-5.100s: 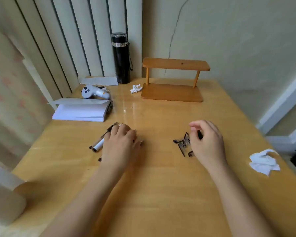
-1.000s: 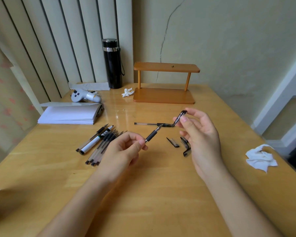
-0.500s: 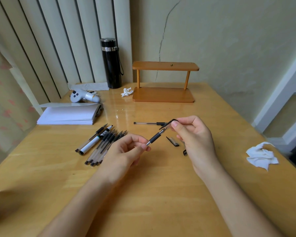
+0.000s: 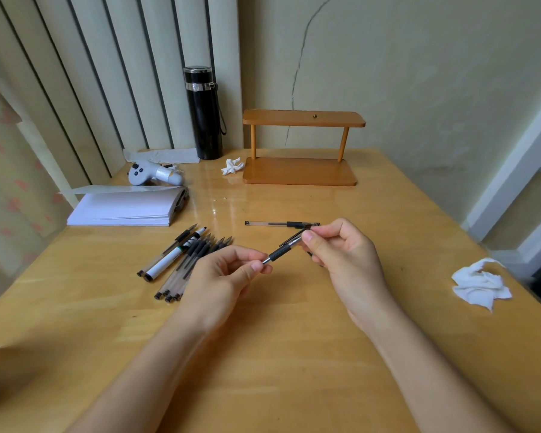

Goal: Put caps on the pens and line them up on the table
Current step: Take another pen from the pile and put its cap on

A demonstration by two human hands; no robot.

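My left hand (image 4: 228, 276) pinches a black-grip pen (image 4: 278, 254) by its barrel, tip end pointing up and right. My right hand (image 4: 341, 254) holds a dark cap (image 4: 294, 238) pressed over that pen's tip. One capped pen (image 4: 278, 224) lies alone crosswise on the wooden table (image 4: 294, 354) just behind my hands. A heap of several uncapped pens (image 4: 181, 260) lies left of my left hand, including a white marker. Loose caps on the table are hidden behind my right hand.
A stack of white paper (image 4: 125, 207) and a grey controller (image 4: 153, 175) sit at the back left. A black flask (image 4: 203, 112) and a small wooden shelf (image 4: 300, 145) stand at the back. Crumpled tissues lie by the shelf (image 4: 231, 166) and at the right edge (image 4: 478, 284).
My right hand has brought the cap down from above the table onto the pen's tip. The left hand keeps holding the pen almost still.
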